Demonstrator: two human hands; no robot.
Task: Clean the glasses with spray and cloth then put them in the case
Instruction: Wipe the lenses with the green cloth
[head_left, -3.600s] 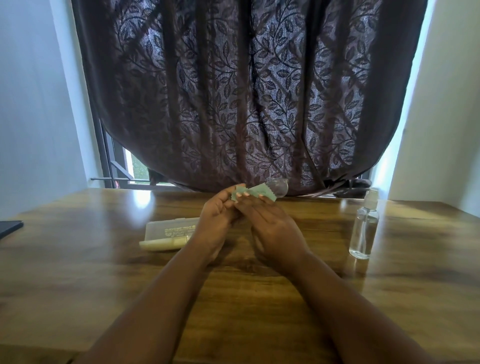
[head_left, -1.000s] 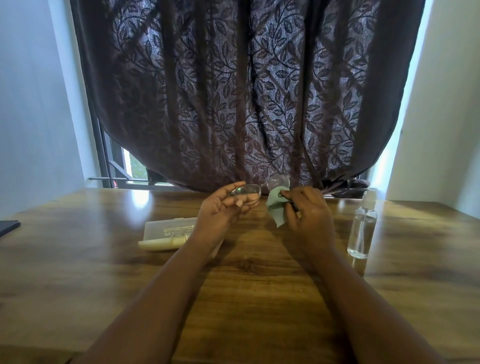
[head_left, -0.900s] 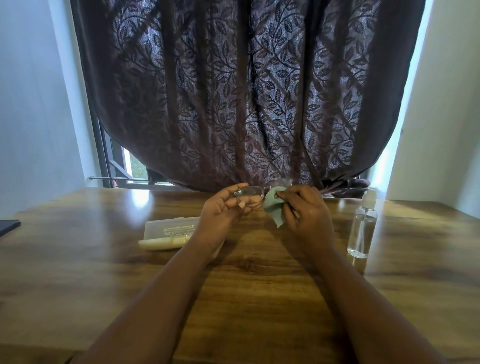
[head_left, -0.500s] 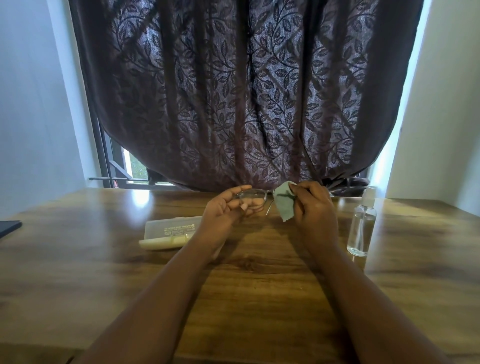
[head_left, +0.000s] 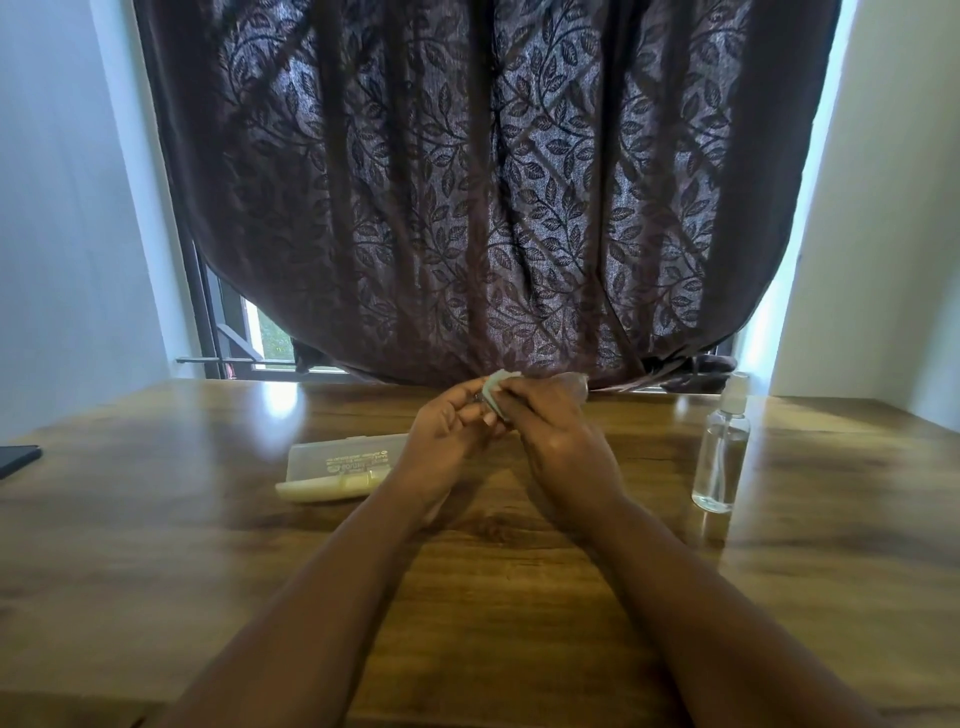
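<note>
Both hands meet above the middle of the wooden table (head_left: 156, 519). My left hand (head_left: 447, 426) grips the glasses, which are almost wholly hidden; only a clear lens edge (head_left: 581, 384) shows past my right knuckles. My right hand (head_left: 550, 431) pinches the pale green cloth (head_left: 493, 389) against the left lens, between the two hands. The translucent glasses case (head_left: 343, 465) lies open on the table, left of my left wrist. A clear spray bottle (head_left: 722, 447) with a white nozzle stands upright to the right, apart from both hands.
A dark leaf-patterned curtain (head_left: 478, 197) hangs over the window behind the table's far edge. A dark flat object (head_left: 15, 460) lies at the table's left edge. White walls close in on both sides.
My right hand with the cloth has moved left from the right lens onto the left lens, closing against my left hand. The glasses, plainly visible before, are now covered.
</note>
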